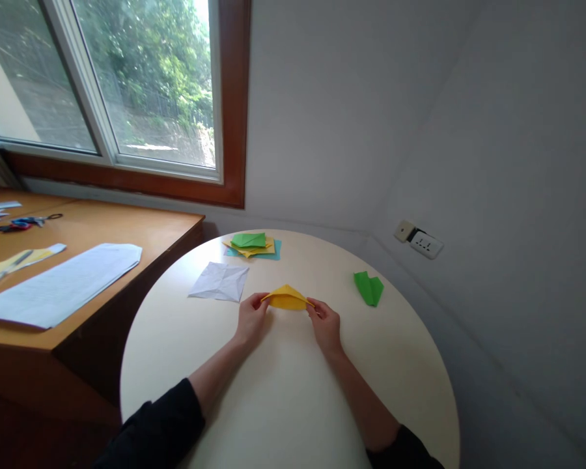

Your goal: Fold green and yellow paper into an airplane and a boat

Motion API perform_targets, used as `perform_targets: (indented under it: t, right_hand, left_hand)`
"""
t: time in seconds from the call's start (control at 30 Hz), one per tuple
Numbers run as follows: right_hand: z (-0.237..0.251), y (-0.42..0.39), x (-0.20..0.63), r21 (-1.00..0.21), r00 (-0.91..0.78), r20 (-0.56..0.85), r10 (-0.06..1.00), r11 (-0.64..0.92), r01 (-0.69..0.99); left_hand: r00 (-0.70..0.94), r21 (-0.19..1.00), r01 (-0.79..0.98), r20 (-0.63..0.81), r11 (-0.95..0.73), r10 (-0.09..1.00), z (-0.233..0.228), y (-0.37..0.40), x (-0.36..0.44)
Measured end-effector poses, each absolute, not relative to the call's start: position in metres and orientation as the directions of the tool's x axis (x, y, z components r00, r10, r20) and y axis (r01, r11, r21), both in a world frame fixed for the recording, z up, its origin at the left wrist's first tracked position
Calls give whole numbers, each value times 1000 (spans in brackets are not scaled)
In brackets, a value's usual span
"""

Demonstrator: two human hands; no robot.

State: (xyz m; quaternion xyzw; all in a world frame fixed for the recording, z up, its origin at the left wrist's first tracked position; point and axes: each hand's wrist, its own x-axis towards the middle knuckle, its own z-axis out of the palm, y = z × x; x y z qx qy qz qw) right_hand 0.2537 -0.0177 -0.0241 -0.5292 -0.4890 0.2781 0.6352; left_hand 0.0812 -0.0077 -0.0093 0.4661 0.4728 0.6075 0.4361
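One folded yellow paper, peaked mid-top, tapers to ends pinched by left hand and right hand.

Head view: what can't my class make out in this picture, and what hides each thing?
All in the head view:
Yellow folded paper: parts of both ends, covered by the left hand and right hand.
Blue sheet: its middle, under the stacked yellow papers and green paper.
Round table: near rim, cut off by the bottom edge.
White papers on the desk: any markings, too faint to tell.
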Motion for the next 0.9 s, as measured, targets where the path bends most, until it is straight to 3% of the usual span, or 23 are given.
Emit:
perform_targets:
  t: [0.57,0.9]
  right_hand:
    - [-15,-32,260,-877,469,471,747,336,345]
    - [-28,-26,232,-882,541,471,697,357,309]
  left_hand:
    - [-164,965,99,257,-243,952,-19,-27,110]
    - [-180,962,100,270,-256,946,-24,-24,109]
